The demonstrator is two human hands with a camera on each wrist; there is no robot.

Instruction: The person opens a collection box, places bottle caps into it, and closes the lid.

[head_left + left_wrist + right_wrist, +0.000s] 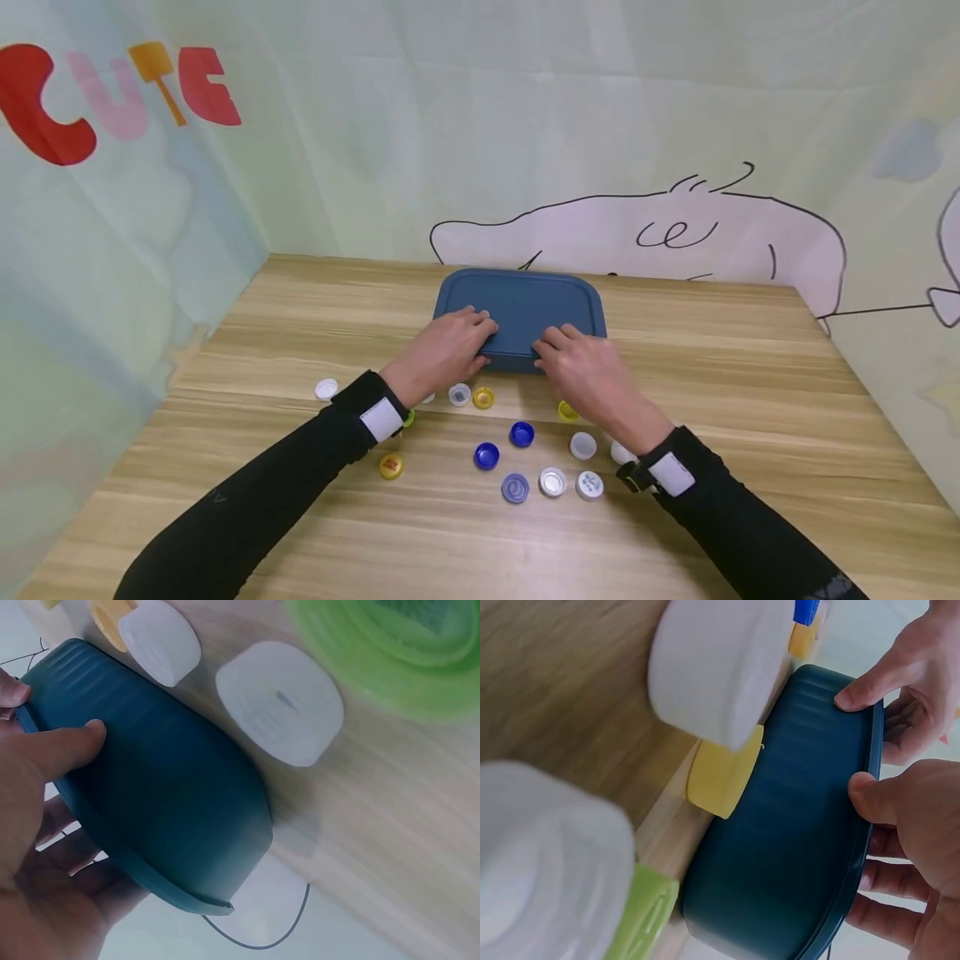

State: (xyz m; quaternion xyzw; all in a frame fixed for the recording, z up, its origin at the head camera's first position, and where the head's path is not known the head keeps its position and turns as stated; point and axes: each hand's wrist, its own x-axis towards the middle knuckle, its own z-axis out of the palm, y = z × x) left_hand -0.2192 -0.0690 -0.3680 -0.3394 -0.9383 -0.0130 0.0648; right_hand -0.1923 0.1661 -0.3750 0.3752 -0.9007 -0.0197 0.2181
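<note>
A dark blue lidded container [525, 304] lies flat on the wooden table [750, 383], past a scatter of bottle caps. My left hand [468, 337] holds its near left edge, fingers on the lid and thumb [64, 742] against the ribbed side wall [172, 795]. My right hand [558, 354] grips the near right edge the same way, thumb [874, 796] on the wall [795, 825] and fingers over the rim. The right wrist view also shows the left hand's thumb [870, 686] on that wall.
Several caps lie near the front of the container: a white cap [326, 389] at the left, a yellow cap [391, 466], two blue caps [487, 455], and white ones [582, 445] by my right wrist. Printed curtain walls close in the table on three sides.
</note>
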